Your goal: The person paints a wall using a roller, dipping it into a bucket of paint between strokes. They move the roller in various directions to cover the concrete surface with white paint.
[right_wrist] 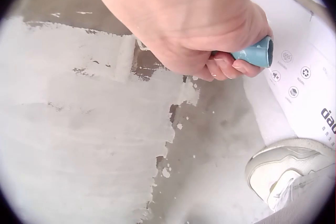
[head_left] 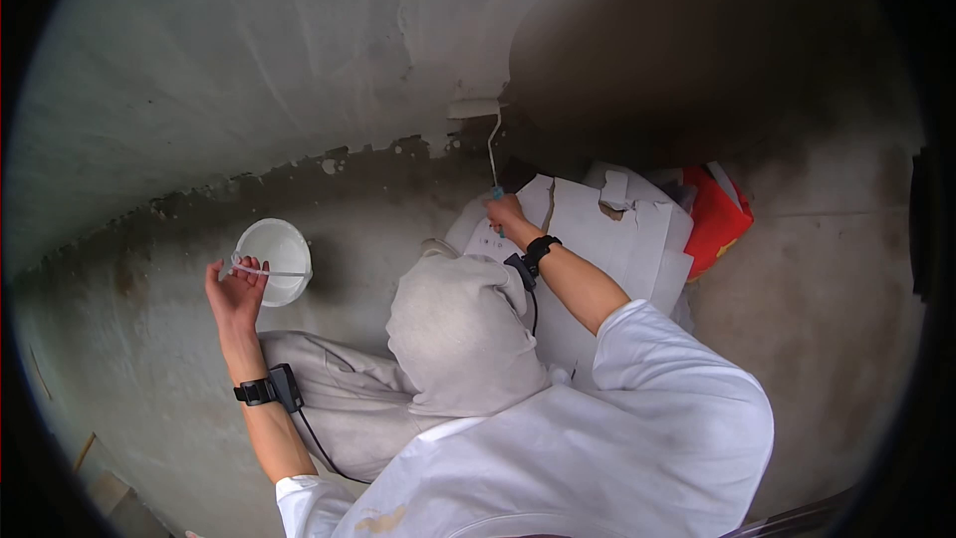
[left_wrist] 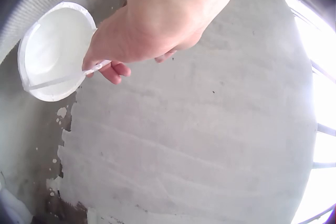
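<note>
My left hand (head_left: 237, 284) (left_wrist: 142, 40) holds the thin handle of a small white bucket (head_left: 275, 259) (left_wrist: 52, 50) filled with white paint, fingers curled round the wire. My right hand (head_left: 506, 214) (right_wrist: 210, 40) grips the blue handle (right_wrist: 257, 53) of a paint roller (head_left: 474, 108). The roller's white sleeve lies against the base of the grey wall (head_left: 229, 60), where fresh light paint meets a darker unpainted band.
White cardboard sheets (head_left: 617, 239) (right_wrist: 304, 71) lie on the concrete floor by my knee, with a red object (head_left: 715, 219) beside them. My white shoe (right_wrist: 289, 171) rests near the wall. A dark opening (head_left: 697, 50) lies to the right of the roller.
</note>
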`<state>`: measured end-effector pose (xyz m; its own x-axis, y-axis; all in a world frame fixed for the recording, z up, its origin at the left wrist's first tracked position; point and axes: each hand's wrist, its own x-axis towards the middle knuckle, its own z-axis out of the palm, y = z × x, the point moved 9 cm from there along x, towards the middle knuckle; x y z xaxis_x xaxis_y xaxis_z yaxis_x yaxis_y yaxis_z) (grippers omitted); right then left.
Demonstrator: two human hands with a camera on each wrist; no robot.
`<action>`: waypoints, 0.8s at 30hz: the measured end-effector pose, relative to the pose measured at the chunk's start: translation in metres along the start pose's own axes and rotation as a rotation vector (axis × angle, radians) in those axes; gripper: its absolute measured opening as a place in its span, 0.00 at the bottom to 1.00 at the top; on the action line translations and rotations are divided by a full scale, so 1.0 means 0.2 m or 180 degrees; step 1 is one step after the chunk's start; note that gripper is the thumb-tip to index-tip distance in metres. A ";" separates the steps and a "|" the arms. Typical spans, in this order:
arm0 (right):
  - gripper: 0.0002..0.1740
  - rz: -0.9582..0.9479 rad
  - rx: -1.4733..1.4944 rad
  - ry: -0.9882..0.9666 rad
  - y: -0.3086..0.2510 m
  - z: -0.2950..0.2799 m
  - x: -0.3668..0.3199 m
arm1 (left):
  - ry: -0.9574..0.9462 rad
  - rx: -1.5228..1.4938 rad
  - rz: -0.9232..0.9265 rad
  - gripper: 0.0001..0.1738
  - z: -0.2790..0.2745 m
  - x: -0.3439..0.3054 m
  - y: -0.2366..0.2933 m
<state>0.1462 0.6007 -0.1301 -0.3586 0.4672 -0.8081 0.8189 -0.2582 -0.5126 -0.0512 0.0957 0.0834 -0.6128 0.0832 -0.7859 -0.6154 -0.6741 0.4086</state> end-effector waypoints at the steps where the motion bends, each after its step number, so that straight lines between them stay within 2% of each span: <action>1: 0.15 0.0149 0.0208 -0.0163 0.03 0.03 0.00 | -0.0014 -0.0006 -0.0005 0.17 0.00 0.00 0.00; 5: 0.16 0.0275 0.0316 -0.0213 0.06 0.08 0.00 | -0.0102 -0.0031 -0.0092 0.17 -0.02 0.03 0.00; 7: 0.17 0.0374 0.0680 -0.0650 0.05 0.12 -0.03 | -0.0043 -0.0015 -0.0100 0.17 0.04 -0.01 0.00; 10: 0.18 0.0269 0.0821 -0.0845 0.00 0.16 -0.08 | -0.0180 -0.0004 -0.0137 0.17 0.02 0.01 0.00; 16: 0.18 -0.0144 0.0679 -0.0414 -0.13 0.06 -0.26 | -0.0221 0.0120 -0.0161 0.17 0.03 0.03 0.00; 24: 0.22 -0.0470 0.0791 -0.0295 -0.37 -0.04 -0.56 | -0.0016 0.0177 -0.0098 0.17 0.00 0.06 0.02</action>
<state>0.1301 0.5732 0.0009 -0.5144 0.4388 -0.7367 0.6242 -0.3974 -0.6726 -0.0610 0.0932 0.0764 -0.5955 0.1071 -0.7962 -0.6606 -0.6293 0.4094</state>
